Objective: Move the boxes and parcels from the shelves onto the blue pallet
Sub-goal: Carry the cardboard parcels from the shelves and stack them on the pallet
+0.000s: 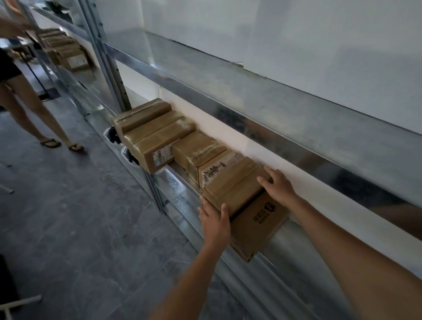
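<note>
2 hands work the metal shelf (177,182). The left hand (215,222) and right hand (279,187) clasp opposite ends of 1 taped cardboard box (235,186), each grip closed around it. That box rests on 1 printed box (257,226) lying on the shelf. Beside it, 5 more taped parcels (156,135) sit in a row on this shelf section. 1 other person (3,66) stands at far left on the dark floor (71,224).

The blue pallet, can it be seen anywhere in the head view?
No, only the metal shelf, taped boxes and grey floor show.
</note>
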